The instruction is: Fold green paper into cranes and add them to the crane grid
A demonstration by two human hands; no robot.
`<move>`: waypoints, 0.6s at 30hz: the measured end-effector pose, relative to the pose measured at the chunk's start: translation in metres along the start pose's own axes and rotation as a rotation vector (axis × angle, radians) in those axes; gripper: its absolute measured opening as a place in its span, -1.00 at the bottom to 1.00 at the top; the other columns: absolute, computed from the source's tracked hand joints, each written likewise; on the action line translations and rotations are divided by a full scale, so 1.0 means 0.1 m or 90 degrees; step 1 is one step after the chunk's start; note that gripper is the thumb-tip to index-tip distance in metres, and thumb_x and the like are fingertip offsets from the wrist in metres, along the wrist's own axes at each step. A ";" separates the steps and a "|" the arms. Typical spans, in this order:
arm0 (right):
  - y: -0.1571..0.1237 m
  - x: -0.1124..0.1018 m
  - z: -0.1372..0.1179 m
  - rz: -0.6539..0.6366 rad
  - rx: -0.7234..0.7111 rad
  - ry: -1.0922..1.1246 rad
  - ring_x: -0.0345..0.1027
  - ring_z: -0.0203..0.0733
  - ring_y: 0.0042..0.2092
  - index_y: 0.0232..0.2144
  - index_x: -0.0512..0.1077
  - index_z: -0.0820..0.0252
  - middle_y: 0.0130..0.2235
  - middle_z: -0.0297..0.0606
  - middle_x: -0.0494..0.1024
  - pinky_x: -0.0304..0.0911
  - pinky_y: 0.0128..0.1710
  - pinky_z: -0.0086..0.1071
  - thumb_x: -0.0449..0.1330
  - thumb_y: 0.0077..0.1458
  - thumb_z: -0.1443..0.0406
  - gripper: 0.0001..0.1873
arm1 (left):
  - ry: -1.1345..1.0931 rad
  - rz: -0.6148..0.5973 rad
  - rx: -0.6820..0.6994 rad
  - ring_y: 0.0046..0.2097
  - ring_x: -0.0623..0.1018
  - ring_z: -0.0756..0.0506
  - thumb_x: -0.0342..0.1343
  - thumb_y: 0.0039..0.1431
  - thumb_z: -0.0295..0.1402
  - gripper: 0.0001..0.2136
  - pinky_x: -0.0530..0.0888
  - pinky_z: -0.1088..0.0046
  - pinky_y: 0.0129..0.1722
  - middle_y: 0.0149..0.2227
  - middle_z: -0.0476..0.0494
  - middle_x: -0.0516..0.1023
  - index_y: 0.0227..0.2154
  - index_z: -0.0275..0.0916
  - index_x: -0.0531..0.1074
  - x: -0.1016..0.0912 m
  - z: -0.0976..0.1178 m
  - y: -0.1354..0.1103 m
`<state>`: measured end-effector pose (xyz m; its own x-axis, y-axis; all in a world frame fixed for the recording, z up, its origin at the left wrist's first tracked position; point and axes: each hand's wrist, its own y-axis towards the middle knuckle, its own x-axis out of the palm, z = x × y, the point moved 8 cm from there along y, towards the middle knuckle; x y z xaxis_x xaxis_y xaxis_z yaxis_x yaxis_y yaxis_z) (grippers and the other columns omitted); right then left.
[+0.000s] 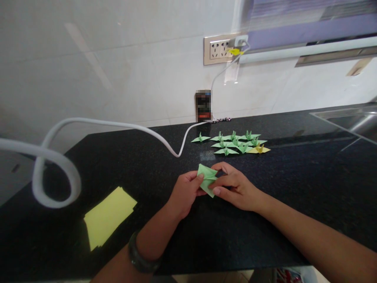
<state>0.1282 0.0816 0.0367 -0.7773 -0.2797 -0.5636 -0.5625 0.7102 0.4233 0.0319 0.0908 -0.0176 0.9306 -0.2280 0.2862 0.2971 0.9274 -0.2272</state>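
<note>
A partly folded piece of light green paper (207, 177) is held up between my two hands, above the front of the dark counter. My left hand (186, 192) pinches its left side, with the thumb on top. On the other side, the fingers of my right hand (237, 188) close around the right edge, the thumb at the lower corner. Beyond the hands stand several green paper cranes (226, 151) in a close group. One yellow paper crane (259, 149) sits at the group's right end, and a single green crane (200, 138) stands apart on the left.
A stack of yellow paper (108, 218) lies on the counter (165, 251) at the left. A thick white cable (129, 125) loops across the left side. Against the wall leans a phone (203, 105), below a socket panel (219, 49). A metal sink (353, 120) is at the right.
</note>
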 end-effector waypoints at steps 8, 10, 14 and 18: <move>-0.01 -0.01 0.13 0.094 0.066 -0.027 0.22 -0.27 -0.28 -0.35 0.39 0.12 -0.27 -0.24 0.29 0.20 -0.34 -0.40 0.08 -0.09 0.42 -0.80 | 0.137 0.025 0.022 -0.41 0.44 0.01 0.04 -0.05 -0.28 -0.73 0.38 0.52 -0.41 -0.41 -0.10 0.48 -0.29 -0.29 0.44 0.02 0.06 -0.02; -0.02 0.00 0.15 0.096 0.077 -0.028 0.22 -0.28 -0.29 -0.32 0.36 0.13 -0.27 -0.23 0.29 0.20 -0.37 -0.41 0.08 -0.10 0.43 -0.78 | 0.134 0.010 0.026 -0.41 0.43 0.02 0.06 -0.07 -0.34 -0.75 0.36 0.54 -0.41 -0.41 -0.09 0.48 -0.28 -0.28 0.44 0.05 0.07 -0.02; -0.04 0.00 0.19 0.108 0.107 -0.035 0.22 -0.27 -0.29 -0.26 0.28 0.14 -0.26 -0.23 0.30 0.20 -0.40 -0.43 0.08 -0.11 0.44 -0.72 | 0.127 -0.004 0.029 -0.40 0.43 0.02 0.08 -0.11 -0.43 -0.75 0.33 0.57 -0.44 -0.40 -0.05 0.50 -0.28 -0.24 0.44 0.08 0.07 -0.02; -0.07 -0.03 0.25 0.132 0.152 -0.049 0.22 -0.29 -0.36 -0.28 0.24 0.15 -0.33 -0.27 0.32 0.19 -0.42 -0.43 0.08 -0.11 0.42 -0.74 | 0.105 -0.012 0.034 -0.38 0.44 0.00 0.12 -0.14 -0.42 -0.75 0.34 0.54 -0.39 -0.38 -0.07 0.50 -0.30 -0.26 0.44 0.10 0.06 -0.02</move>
<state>0.1414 0.0935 0.0180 -0.8396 -0.0703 -0.5386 -0.3053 0.8813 0.3608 0.0387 0.0882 -0.0084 0.9487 -0.2872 0.1320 0.3073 0.9359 -0.1724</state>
